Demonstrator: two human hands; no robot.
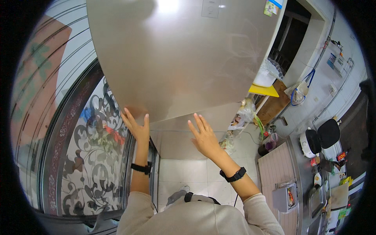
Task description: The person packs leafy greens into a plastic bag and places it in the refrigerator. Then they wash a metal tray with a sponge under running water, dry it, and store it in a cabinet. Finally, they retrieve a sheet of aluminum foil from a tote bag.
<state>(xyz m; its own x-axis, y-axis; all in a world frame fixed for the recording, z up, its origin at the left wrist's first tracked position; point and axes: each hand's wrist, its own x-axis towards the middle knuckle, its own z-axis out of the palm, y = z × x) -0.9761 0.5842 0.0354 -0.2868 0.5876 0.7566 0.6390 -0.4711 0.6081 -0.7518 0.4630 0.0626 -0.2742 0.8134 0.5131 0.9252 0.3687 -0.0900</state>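
Note:
A tall champagne-coloured refrigerator rises in front of me. Its large upper door [182,64] has a glossy face, and its bottom edge runs at a slant above the lower door [176,144]. At the bottom left corner of the upper door is my left hand [137,126], fingers spread and holding nothing. Its fingertips lie over the door's left edge; whether they press on it cannot be told. My right hand [204,138] is empty, palm towards the refrigerator, with its fingertips near the seam between the doors. Both wrists wear black straps.
To my left stands a sliding door [94,164] with patterned glass. Right of the refrigerator, plastic bags of vegetables [245,113] sit by a yellow-topped shelf [264,89]. A steel counter [296,170] runs along the right, with an open-lidded white appliance [308,144] and a grey bin [283,198].

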